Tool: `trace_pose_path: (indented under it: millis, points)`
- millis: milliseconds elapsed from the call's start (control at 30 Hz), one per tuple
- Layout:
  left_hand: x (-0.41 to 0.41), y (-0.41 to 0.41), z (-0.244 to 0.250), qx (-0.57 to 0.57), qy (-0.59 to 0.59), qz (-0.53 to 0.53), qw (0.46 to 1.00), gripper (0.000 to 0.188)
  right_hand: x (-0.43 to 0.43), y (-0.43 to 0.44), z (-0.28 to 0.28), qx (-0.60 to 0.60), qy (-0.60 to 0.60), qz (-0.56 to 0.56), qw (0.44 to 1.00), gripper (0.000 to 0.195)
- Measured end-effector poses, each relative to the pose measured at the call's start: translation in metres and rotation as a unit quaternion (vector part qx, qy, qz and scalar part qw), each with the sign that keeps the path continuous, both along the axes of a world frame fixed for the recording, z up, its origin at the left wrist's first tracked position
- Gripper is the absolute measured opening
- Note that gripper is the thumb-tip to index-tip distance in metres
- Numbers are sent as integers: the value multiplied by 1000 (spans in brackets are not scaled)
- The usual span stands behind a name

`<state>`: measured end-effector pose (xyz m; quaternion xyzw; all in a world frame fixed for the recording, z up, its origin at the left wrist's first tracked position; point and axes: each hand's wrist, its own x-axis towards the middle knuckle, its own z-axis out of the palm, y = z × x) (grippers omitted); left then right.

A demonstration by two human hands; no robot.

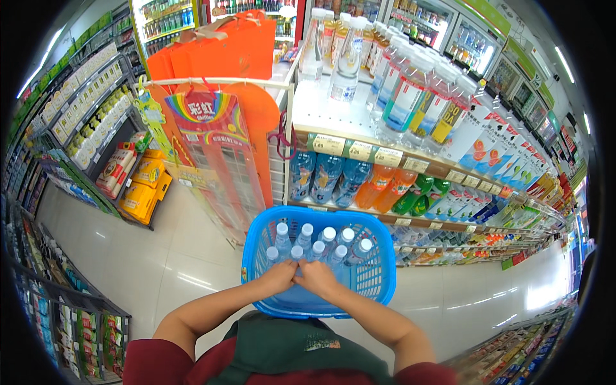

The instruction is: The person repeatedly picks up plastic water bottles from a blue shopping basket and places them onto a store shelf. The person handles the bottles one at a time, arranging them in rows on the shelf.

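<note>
A blue plastic shopping basket stands right in front of my body, with several clear bottles with white caps upright in its far part. My left hand and my right hand meet inside the basket at the near row of bottles. Their fingers are close together just below a bottle's white cap. The fingertips are partly hidden, so whether either hand grips that bottle is unclear. Beyond the basket, a shelf holds clear bottles and soda water bottles.
Blue sports drink bottles and orange soda bottles line the lower shelf. A wire rack with orange bags stands ahead to the left. Shelving with yellow packs is farther left. Tiled floor surrounds the basket.
</note>
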<state>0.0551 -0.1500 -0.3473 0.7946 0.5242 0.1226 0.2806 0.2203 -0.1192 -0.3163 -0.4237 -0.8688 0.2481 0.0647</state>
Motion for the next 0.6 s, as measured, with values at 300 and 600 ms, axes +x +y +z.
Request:
trace_pose_path:
  millis: [300, 600]
  points:
    - [-19, 73, 234, 221, -56, -17, 973, 44, 2, 76, 200, 225, 137, 21, 965, 19]
    - [-26, 261, 413, 543, -22, 73, 836, 49, -21, 227, 404, 515, 183, -53, 836, 18]
